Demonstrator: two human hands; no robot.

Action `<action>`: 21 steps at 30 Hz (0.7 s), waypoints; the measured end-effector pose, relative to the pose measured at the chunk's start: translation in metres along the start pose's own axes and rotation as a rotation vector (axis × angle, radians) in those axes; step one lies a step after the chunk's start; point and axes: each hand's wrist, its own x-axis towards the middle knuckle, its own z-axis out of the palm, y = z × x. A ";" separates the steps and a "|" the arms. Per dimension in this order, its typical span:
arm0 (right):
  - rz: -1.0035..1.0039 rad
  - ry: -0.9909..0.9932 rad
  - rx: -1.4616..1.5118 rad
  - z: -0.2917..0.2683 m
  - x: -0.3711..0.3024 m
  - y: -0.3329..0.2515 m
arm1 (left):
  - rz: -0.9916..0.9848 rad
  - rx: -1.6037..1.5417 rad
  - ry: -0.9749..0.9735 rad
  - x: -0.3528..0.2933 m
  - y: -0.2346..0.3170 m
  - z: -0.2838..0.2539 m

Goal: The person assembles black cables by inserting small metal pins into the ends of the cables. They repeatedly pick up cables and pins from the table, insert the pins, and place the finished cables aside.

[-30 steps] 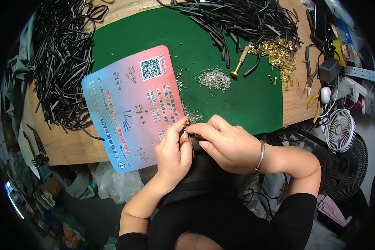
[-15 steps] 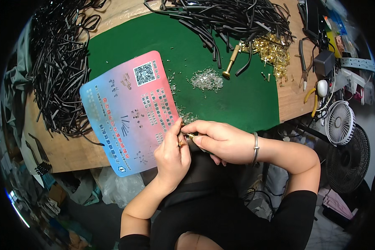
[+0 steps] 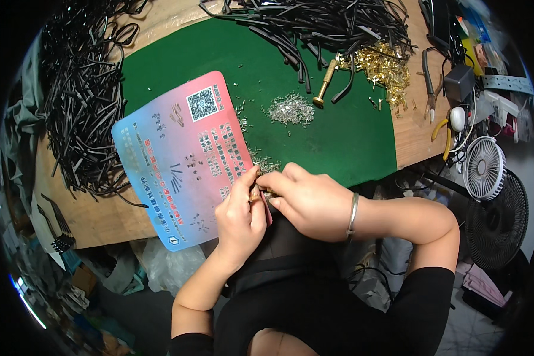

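Note:
My left hand [image 3: 239, 219] is closed in a pinch at the near edge of a green mat [image 3: 344, 145]. A small gold-coloured metal piece [image 3: 254, 196] shows between its thumb and fingers. Fingertips almost touching it, my right hand [image 3: 311, 199] is bent inward and also closed; what it holds is mostly hidden by the fingers. Just beyond both hands lies a scatter of tiny screws [image 3: 266, 162]. Under and left of my left hand is a pink and blue printed sheet [image 3: 178, 160] with pictures of small parts.
A pile of clear and silvery small parts [image 3: 291, 110] sits mid-mat. Behind it are a brass screwdriver [image 3: 326, 84], gold-coloured metal pieces [image 3: 385, 68] and black eyeglass temples [image 3: 338, 26]. More black temples [image 3: 80, 118] heap at left. Pliers [image 3: 428, 80] and a white fan [image 3: 484, 169] are at right.
My right hand has turned, its knuckles now higher, and the brass-coloured tool end seen at its fingertips is now hidden. My left hand has shifted slightly left.

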 end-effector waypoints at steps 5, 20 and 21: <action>0.036 -0.007 -0.222 -0.011 -0.019 -0.009 | -0.172 -0.134 -0.022 -0.002 -0.004 -0.005; -0.202 0.272 -0.157 -0.034 0.013 0.033 | -0.376 -0.774 -0.238 0.010 -0.017 -0.050; -0.076 0.211 -0.089 -0.046 0.025 0.013 | -0.351 -0.868 -0.248 0.004 -0.018 -0.051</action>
